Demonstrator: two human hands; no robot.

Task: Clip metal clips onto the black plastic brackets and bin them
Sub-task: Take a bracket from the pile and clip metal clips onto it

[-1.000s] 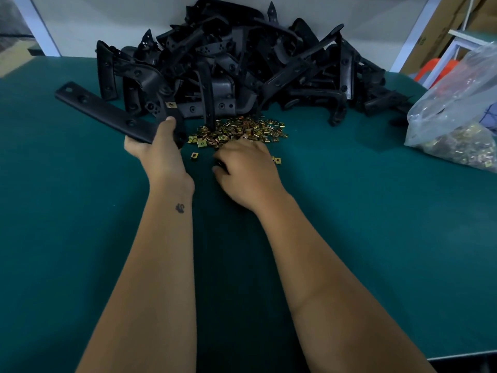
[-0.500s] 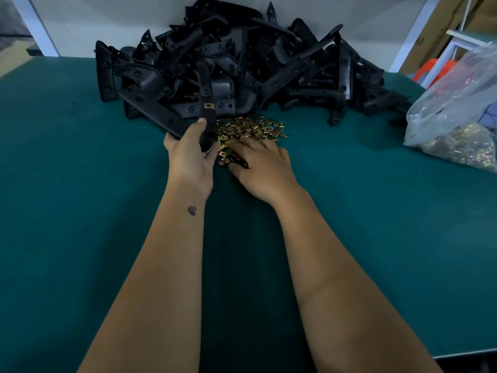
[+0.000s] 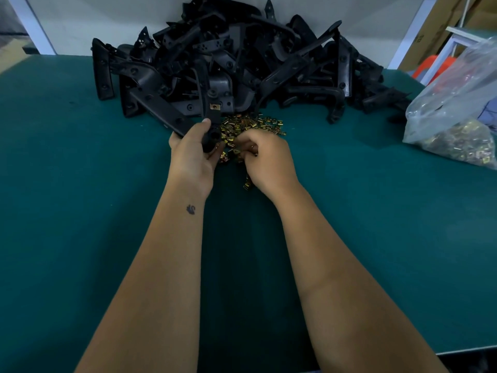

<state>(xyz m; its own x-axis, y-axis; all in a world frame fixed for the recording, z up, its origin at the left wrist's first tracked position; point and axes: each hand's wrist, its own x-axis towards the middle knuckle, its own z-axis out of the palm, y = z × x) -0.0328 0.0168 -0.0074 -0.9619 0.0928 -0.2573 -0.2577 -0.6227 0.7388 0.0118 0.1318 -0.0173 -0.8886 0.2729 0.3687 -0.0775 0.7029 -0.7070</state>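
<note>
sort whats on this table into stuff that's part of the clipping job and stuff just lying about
Part of the job:
left hand
held bracket
right hand
loose metal clips
bracket heap

Lying about:
plastic bag
cardboard boxes
orange object

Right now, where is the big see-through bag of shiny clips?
In the head view the clear plastic bag sits at the far right edge of the green table, right of the pile of black brackets, well away from both hands.

Bracket pile (image 3: 242, 65) blocks table's (image 3: 80, 238) far edge; clip heap (image 3: 250, 126) w/ both hands in front; bag (image 3: 457, 111) at right. Near & left cloth open.
</note>
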